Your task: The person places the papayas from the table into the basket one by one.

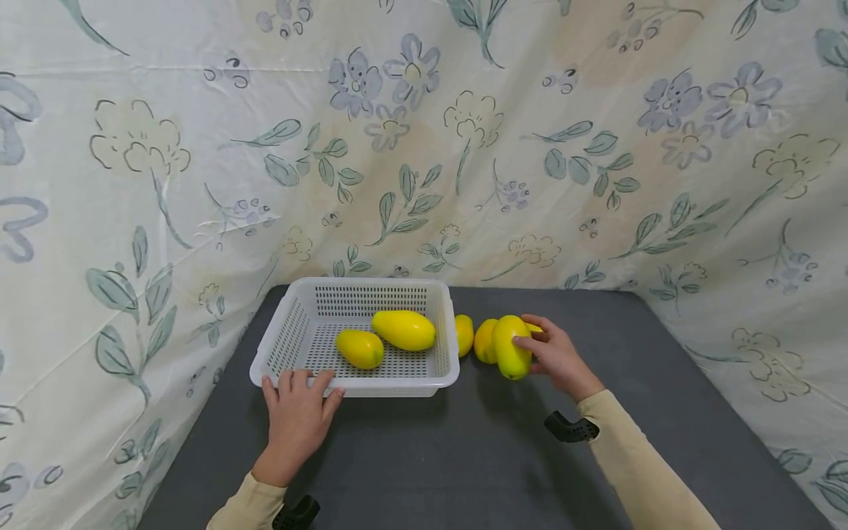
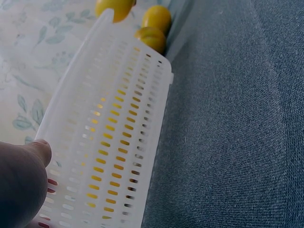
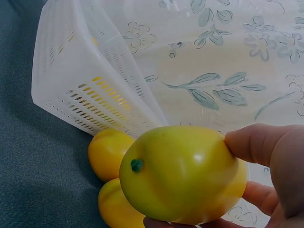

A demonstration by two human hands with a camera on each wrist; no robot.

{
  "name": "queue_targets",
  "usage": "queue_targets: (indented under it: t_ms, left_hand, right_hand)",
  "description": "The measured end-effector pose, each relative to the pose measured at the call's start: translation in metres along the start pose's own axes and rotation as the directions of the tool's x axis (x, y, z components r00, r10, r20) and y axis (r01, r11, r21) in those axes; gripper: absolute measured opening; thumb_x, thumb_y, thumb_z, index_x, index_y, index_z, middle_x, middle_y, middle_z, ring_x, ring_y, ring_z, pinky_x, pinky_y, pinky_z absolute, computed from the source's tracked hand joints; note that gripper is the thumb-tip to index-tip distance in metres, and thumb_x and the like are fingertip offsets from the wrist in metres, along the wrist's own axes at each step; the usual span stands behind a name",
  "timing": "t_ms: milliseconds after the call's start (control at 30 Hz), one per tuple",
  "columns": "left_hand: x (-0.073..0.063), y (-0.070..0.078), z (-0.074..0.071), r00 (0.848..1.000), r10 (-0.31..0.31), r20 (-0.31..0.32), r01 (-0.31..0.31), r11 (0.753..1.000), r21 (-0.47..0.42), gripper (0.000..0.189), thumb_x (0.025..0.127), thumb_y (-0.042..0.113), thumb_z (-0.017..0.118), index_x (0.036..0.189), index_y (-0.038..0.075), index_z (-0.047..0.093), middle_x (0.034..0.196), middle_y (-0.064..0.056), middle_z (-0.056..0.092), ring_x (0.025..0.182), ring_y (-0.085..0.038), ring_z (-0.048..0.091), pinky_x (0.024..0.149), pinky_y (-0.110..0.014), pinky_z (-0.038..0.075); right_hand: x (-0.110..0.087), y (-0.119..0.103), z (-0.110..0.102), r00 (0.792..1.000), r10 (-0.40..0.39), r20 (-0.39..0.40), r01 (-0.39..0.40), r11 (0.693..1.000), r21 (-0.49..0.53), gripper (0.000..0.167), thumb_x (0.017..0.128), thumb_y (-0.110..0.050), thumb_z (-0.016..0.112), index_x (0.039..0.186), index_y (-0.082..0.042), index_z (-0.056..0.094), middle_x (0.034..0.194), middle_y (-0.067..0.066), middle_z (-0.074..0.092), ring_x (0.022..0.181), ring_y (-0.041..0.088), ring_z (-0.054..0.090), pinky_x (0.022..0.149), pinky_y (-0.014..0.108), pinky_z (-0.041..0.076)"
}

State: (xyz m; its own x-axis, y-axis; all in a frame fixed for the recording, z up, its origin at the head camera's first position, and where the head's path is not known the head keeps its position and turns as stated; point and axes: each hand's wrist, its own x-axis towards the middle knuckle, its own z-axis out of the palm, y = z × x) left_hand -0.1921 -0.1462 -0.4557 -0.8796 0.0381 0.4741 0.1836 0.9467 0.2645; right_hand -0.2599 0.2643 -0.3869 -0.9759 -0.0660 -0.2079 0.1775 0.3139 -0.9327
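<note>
A white plastic basket with slotted walls stands on the dark table. Inside lie two yellow mangoes, a longer one and a shorter one. My left hand grips the basket's near rim at the left, its thumb on the outer side. To the right of the basket, my right hand holds a yellow-green mango between thumb and fingers, its green stem nub facing away from the palm. The held mango partly covers others behind it.
Beside the basket's right wall sit a yellow mango and another. Part of one more mango shows behind my right hand. A flowered cloth hangs behind the dark table.
</note>
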Motion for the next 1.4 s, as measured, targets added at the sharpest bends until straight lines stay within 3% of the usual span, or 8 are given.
queue_targets:
  t_ms: [267,600,900,1167,1400]
  left_hand:
    - [-0.001,-0.001,0.0,1.0,0.01,-0.01,-0.01,1.0,0.003,0.035,0.092,0.03,0.074,0.119,0.008,0.07,0.115,-0.028,0.058,0.117,-0.05,0.044,0.107,-0.079,0.016]
    - [-0.002,-0.002,-0.001,1.0,0.01,-0.013,-0.01,1.0,-0.003,0.035,0.092,0.029,0.075,0.119,0.008,0.07,0.115,-0.028,0.058,0.118,-0.051,0.044,0.106,-0.08,0.016]
    - [-0.002,-0.002,-0.003,1.0,0.001,0.001,-0.001,1.0,-0.001,0.035,0.092,0.03,0.074,0.119,0.008,0.07,0.115,-0.027,0.059,0.118,-0.051,0.044,0.106,-0.08,0.016]
    - [-0.001,-0.001,-0.002,1.0,0.001,0.008,-0.001,1.0,0.001,0.035,0.093,0.031,0.074,0.12,0.009,0.07,0.115,-0.026,0.059,0.116,-0.047,0.044,0.106,-0.076,0.016]
    - [-0.001,0.001,-0.002,1.0,-0.005,0.02,0.005,1.0,-0.001,0.035,0.093,0.031,0.074,0.12,0.009,0.07,0.117,-0.027,0.059,0.117,-0.048,0.044,0.107,-0.077,0.015]
  right_hand:
    - [0.001,-0.007,0.002,1.0,-0.012,-0.003,0.012,0.999,-0.041,0.071,0.104,-0.029,0.058,0.162,-0.009,0.022,0.161,0.03,0.029,0.134,0.047,0.051,0.09,0.047,0.06]
    - [0.01,-0.031,0.009,1.0,-0.028,-0.003,0.028,0.999,-0.025,0.069,0.103,-0.028,0.059,0.162,-0.014,0.024,0.162,0.028,0.028,0.138,0.046,0.047,0.096,0.051,0.057]
    - [0.019,-0.058,0.037,0.998,-0.054,0.012,0.054,0.998,-0.035,0.068,0.101,-0.026,0.062,0.16,-0.016,0.029,0.16,0.025,0.035,0.137,0.044,0.048,0.099,0.056,0.054]
    - [0.02,-0.066,0.067,0.994,-0.093,0.052,0.097,0.991,-0.092,0.064,0.1,-0.028,0.064,0.156,-0.016,0.037,0.153,0.023,0.044,0.127,0.04,0.056,0.091,0.049,0.059]
    - [0.021,-0.065,0.085,0.994,-0.074,0.086,0.08,0.994,-0.069,0.061,0.1,-0.025,0.065,0.154,-0.016,0.04,0.153,0.022,0.044,0.126,0.04,0.056,0.095,0.052,0.058]
